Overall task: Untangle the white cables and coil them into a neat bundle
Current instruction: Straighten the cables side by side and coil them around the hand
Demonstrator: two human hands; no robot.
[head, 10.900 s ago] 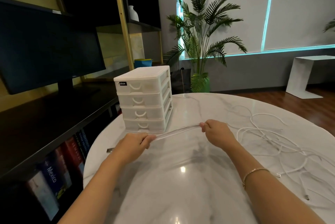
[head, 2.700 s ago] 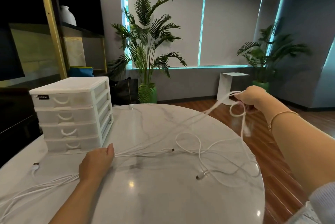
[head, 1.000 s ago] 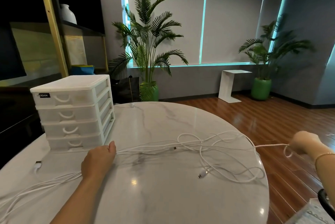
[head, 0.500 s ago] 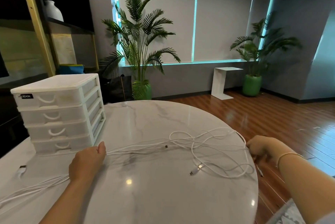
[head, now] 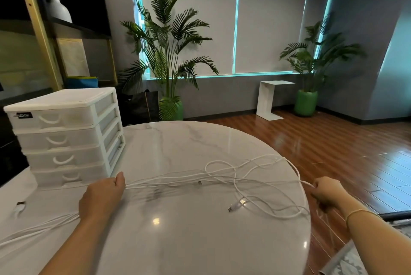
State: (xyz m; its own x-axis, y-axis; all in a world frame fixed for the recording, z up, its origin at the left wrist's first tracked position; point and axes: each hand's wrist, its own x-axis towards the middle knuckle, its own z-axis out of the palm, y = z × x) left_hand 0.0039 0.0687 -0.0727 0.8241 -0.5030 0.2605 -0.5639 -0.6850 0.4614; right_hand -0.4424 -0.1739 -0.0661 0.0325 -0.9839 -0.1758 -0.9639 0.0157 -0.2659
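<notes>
On the round marble counter (head: pixel 178 241) beside a white drawer unit (head: pixel 64 136), the white cables (head: pixel 244 183) lie looped and crossed, no coil begun. The left hand (head: pixel 102 197) clamps gathered strands in its curled fingers; the right hand (head: pixel 327 192) pinches one strand off the counter's edge. Most untangling looks undone.

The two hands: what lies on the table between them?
Head view: between left hand and right hand, loose white cables and a connector end.
</notes>
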